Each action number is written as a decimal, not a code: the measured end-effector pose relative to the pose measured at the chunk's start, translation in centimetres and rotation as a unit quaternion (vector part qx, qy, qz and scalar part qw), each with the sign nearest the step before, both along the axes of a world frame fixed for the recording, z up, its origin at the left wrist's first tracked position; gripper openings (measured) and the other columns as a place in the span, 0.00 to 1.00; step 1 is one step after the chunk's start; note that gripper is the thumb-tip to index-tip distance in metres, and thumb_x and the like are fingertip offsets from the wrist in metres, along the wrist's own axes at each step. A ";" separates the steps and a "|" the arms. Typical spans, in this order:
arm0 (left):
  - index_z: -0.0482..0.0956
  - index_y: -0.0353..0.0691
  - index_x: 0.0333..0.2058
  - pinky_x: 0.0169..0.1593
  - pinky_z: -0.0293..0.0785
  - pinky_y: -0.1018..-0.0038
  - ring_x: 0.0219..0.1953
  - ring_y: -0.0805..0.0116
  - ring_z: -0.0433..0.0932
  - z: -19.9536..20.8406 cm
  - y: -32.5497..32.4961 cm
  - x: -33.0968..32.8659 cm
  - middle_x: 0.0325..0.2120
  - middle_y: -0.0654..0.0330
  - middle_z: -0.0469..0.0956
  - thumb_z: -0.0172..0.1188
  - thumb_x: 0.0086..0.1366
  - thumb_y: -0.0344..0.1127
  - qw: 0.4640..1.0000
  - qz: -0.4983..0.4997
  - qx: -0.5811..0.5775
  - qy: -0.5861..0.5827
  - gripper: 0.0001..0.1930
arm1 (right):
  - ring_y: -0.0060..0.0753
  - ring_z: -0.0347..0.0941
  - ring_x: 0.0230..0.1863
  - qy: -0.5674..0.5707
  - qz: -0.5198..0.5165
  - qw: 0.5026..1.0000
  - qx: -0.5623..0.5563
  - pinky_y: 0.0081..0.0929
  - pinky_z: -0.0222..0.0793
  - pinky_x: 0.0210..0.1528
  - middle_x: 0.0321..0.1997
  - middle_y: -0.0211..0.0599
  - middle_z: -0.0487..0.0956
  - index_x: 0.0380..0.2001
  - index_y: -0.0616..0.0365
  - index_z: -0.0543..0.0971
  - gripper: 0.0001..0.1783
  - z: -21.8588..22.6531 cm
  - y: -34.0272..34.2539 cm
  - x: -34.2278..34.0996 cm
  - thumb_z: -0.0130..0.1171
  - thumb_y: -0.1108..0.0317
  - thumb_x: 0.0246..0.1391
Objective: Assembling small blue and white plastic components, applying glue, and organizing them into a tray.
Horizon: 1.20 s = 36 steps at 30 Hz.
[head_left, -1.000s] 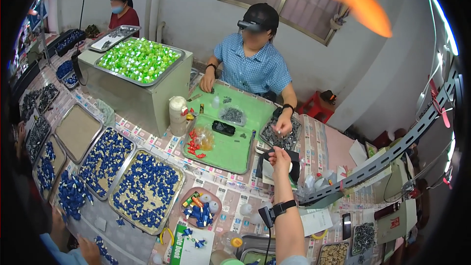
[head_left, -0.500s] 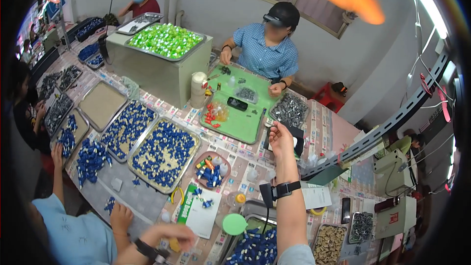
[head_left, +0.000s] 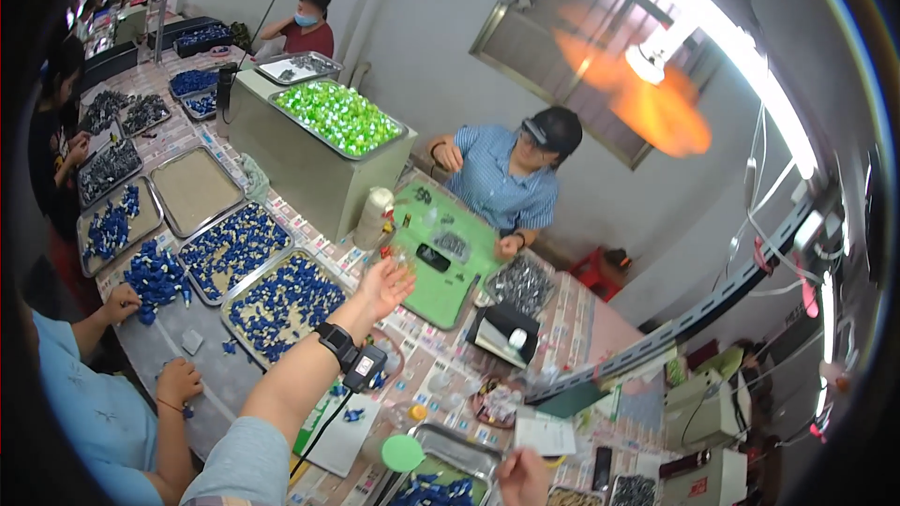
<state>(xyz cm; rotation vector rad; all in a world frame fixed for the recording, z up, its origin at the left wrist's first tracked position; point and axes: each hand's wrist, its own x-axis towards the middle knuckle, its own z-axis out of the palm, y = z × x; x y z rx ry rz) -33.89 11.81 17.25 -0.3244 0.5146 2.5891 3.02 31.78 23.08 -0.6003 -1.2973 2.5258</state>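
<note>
My left hand (head_left: pixel 386 288) reaches out over the near left corner of the green tray (head_left: pixel 441 314), palm up and fingers apart. Its fingertips are next to a clear bag with red parts (head_left: pixel 397 257), mostly covered by the hand; whether they touch cannot be told. A wristwatch (head_left: pixel 337 345) and a small black box with a cable (head_left: pixel 365 368) are on that wrist. My right hand (head_left: pixel 523 478) is low at the picture's lower edge, fingers curled, near a metal tray of blue parts (head_left: pixel 461 440). Anything inside it is hidden.
Trays of blue parts (head_left: pixel 286 305) fill the left side. A co-worker (head_left: pixel 506 169) sits across the green tray; another person in blue (head_left: pixel 94 412) is at my left. A black box (head_left: pixel 502 335), a bottle with a yellow cap (head_left: pixel 412 415) and a green lid (head_left: pixel 402 453) stand nearby.
My view has swung to the right. My right hand has drawn back from beside the green tray to the lower edge. My left hand has stretched forward to the bag of red parts.
</note>
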 end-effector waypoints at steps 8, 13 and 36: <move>0.37 0.48 0.63 0.64 0.40 0.63 0.64 0.54 0.45 1.3 4.8 -4.9 0.62 0.50 0.45 0.49 0.59 0.55 0.995 -0.072 -0.037 0.054 0.41 | 0.23 0.69 0.26 -0.085 -0.181 0.978 -0.066 0.22 0.67 0.27 0.26 0.30 0.74 0.33 0.58 0.74 0.05 0.5 -0.9 9.2 0.52 0.70 0.54; 0.33 0.46 0.63 0.64 0.42 0.63 0.64 0.54 0.42 2.1 6.0 -8.0 0.62 0.48 0.40 0.49 0.59 0.55 0.998 -0.046 -0.001 0.046 0.43 | 0.24 0.69 0.26 -0.119 -0.236 0.962 -0.072 0.22 0.66 0.27 0.25 0.30 0.74 0.32 0.57 0.74 0.05 -0.6 -0.6 11.0 0.52 0.69 0.54; 0.62 0.31 0.45 0.46 0.73 0.70 0.43 0.61 0.74 4.3 9.7 -12.0 0.41 0.50 0.72 0.45 0.64 0.28 0.988 0.057 -0.048 0.138 0.12 | 0.22 0.68 0.27 -0.160 -0.261 0.951 -0.042 0.21 0.64 0.28 0.29 0.29 0.74 0.33 0.57 0.74 0.04 -1.1 0.2 10.8 0.53 0.72 0.53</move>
